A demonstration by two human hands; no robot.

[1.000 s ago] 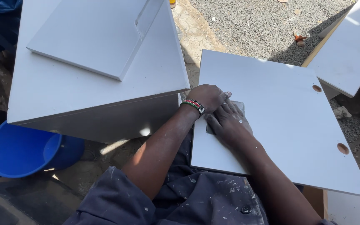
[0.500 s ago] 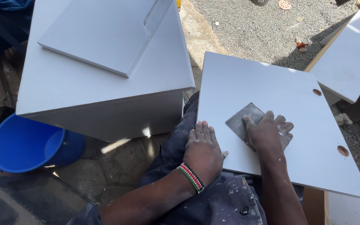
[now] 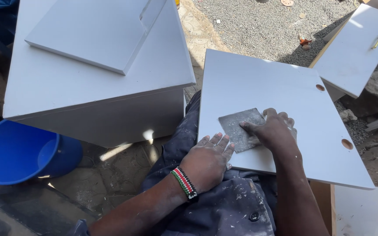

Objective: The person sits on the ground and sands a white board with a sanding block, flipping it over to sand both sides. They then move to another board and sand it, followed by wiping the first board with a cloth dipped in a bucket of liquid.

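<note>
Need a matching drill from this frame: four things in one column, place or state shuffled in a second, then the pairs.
Things:
1. grey sanding sheet
2. blue bucket
3. left hand
4. right hand

Places or states:
A. on the ground, at the lower left of the view
B. flat at the near edge of the white panel
C. pressed on the sheet
D. lying on the panel, partly under a hand

Pairs: 1-D, 2-A, 3-B, 4-C

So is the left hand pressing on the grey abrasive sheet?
No, the left hand rests at the white panel's near edge, while the right hand presses the grey abrasive sheet.
</note>
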